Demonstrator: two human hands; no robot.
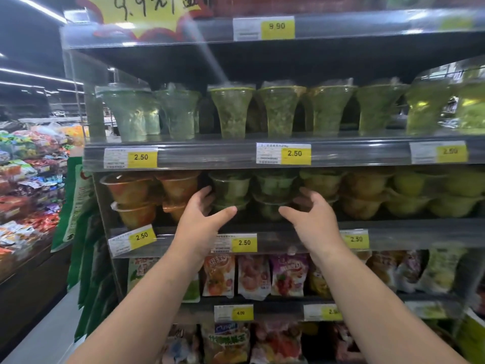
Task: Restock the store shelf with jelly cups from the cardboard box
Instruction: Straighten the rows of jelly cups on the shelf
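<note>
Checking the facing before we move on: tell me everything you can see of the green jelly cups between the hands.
The green jelly cups are clear plastic tubs with wide rims and pale green filling, upright in two stacks of two, side by side on the shelf tagged 2.50. Orange cups stand left of them, yellowish cups right. The left hand and right hand flank the stacks, fingers spread; contact is unclear.

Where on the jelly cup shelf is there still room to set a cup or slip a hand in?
Bare shelf front between left hand and right hand, before the green cups; a dark gap between orange cups and green ones. Rightward, yellow cups sit packed.
</note>
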